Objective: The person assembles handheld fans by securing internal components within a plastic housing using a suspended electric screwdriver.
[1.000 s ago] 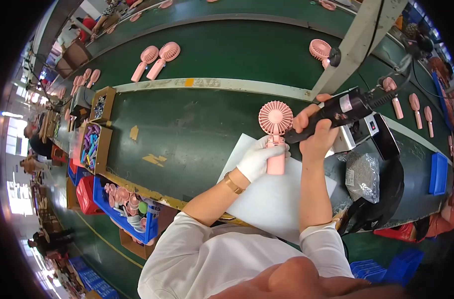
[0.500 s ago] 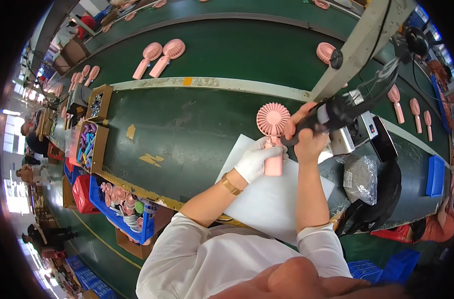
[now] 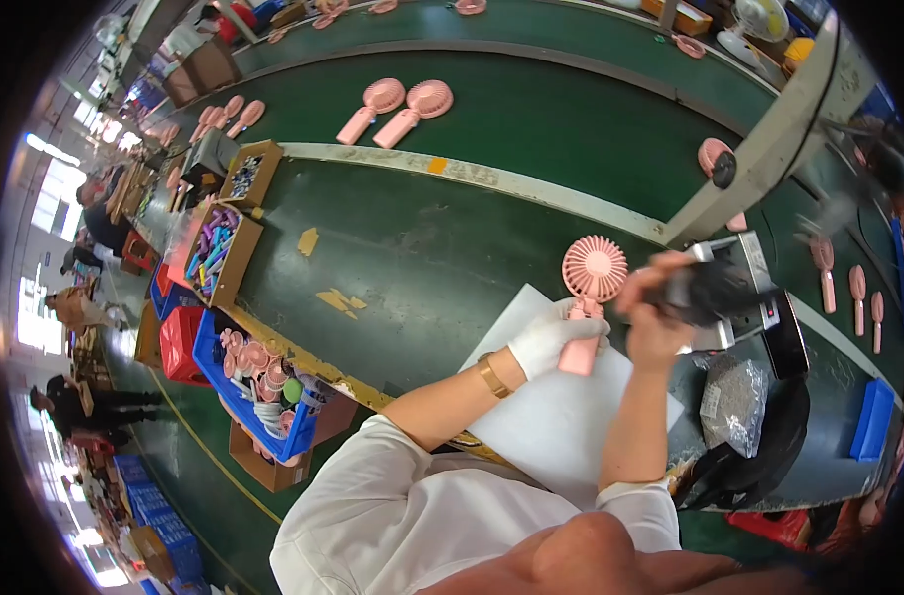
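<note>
My left hand [image 3: 549, 340], in a white glove, wraps around the handle of a pink handheld fan [image 3: 595, 268]. The fan stands with its round ribbed head away from me, over a white foam sheet [image 3: 516, 421] on the workbench. Just right of the fan, my bare right hand [image 3: 657, 332] grips a black power screwdriver [image 3: 715, 293]. Motion smears the tool and fingers, and the tool's tip cannot be made out. Whether it touches the fan is unclear.
Pink fans [image 3: 430, 99] lie on the green conveyor belt [image 3: 571, 124] beyond the bench. Left are cardboard boxes of small coloured parts [image 3: 214, 248] and a blue crate [image 3: 291, 461]. A metal post [image 3: 769, 149], a silver device [image 3: 724, 337] and a plastic bag [image 3: 734, 407] stand right.
The whole view has swung, so the bench sits further right. My right hand has drawn back nearer me relative to the fan, and the screwdriver has swung lower. My left hand keeps its grip.
</note>
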Tool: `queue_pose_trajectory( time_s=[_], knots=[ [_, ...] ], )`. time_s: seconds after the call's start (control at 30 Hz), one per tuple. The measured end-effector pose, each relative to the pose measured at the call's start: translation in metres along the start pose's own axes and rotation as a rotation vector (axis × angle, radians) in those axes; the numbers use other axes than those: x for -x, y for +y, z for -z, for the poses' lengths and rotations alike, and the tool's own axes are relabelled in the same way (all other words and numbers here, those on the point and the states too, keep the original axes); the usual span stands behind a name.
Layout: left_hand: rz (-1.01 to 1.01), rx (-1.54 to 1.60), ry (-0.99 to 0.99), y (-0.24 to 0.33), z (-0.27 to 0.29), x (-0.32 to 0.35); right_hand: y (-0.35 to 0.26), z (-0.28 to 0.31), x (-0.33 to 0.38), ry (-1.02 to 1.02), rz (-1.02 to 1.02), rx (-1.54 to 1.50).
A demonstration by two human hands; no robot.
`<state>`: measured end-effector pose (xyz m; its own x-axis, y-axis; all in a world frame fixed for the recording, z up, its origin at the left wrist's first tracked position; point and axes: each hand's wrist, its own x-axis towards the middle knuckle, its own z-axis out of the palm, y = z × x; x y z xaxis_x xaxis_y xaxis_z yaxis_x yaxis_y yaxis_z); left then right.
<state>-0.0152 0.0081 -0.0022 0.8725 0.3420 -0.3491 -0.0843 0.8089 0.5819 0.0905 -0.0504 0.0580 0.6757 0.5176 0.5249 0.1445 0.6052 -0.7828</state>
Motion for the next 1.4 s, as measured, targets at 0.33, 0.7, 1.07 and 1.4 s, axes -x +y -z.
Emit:
queue_pose_trajectory(
  time_s=[0.33, 0.7, 1.07, 1.4],
  knots=[
    [-0.038, -0.178, -0.065, 0.003, -0.004, 0.003, -0.025, 0.016, -0.024, 0.101, 0.087, 0.262],
    [-0.029, -0.221, -0.058, 0.006, -0.008, 0.008, -0.024, 0.016, -0.023, 0.118, 0.04, 0.294],
    [-0.034, -0.239, -0.054, 0.006, -0.007, 0.007, -0.025, 0.013, -0.024, 0.122, 0.053, 0.22],
    [-0.01, -0.2, -0.043, 0.007, -0.008, 0.008, -0.025, 0.013, -0.024, 0.089, 0.049, 0.291]
  ],
)
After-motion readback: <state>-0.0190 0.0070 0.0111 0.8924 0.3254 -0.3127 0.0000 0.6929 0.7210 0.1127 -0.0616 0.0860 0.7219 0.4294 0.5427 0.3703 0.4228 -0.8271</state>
